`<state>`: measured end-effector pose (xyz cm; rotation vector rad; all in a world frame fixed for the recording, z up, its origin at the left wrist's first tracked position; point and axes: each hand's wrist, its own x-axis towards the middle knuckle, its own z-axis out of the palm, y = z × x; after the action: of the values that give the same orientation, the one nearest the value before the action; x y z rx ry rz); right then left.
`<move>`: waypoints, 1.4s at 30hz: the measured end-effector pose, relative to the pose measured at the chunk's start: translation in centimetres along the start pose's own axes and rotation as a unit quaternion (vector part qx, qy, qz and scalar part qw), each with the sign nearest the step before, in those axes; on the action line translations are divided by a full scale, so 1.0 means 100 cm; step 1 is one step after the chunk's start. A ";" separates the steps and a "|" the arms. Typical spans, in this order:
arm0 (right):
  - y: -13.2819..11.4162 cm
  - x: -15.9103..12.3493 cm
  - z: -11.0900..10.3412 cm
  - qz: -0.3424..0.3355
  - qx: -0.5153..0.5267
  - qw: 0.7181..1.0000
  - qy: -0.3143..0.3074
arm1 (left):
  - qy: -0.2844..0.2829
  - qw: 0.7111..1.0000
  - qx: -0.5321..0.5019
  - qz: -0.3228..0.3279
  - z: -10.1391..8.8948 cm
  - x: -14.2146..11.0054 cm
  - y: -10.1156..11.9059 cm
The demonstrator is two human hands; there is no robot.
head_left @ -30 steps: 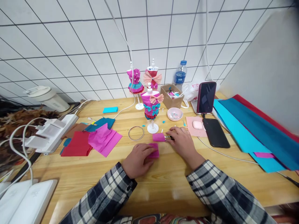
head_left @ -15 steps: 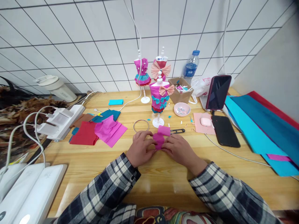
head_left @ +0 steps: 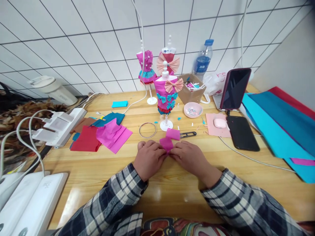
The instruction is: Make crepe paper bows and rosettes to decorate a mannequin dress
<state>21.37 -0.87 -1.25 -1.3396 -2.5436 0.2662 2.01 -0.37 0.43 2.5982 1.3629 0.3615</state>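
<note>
Both my hands meet over the wooden table and pinch one small magenta paper piece between them. My left hand grips its left side with closed fingers. My right hand grips its right side the same way. A second magenta paper piece lies flat just beyond it. Small black snips lie to that piece's right. Behind them stands a white mannequin in a magenta paper dress with teal and peach bows.
Magenta, red and teal paper sheets lie at left, a metal ring beside them. Two more dressed mannequins, a cardboard box, a pink dish, a water bottle, phones and large teal sheets stand right. A power strip sits left.
My right hand left the snips by the far paper piece and came back to join my left hand. Both now pinch the near magenta piece, lifted a little off the table.
</note>
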 end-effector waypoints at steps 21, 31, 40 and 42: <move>-0.010 -0.001 0.002 0.020 -0.005 1.000 0.021 | -0.020 0.999 0.006 0.031 0.006 0.003 0.001; -0.008 -0.003 0.005 0.019 -0.027 0.999 0.018 | 0.017 0.998 0.060 0.025 -0.001 0.000 -0.001; -0.010 -0.003 0.005 0.019 -0.033 0.999 0.019 | 0.007 0.999 0.032 0.028 -0.005 -0.002 0.001; -0.010 -0.003 0.006 0.027 -0.028 0.999 0.019 | -0.012 0.999 0.030 0.034 -0.002 0.000 0.004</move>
<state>20.58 -1.72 -1.56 -1.4224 -2.5030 0.1796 2.23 -0.59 0.70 2.6940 1.2983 0.3044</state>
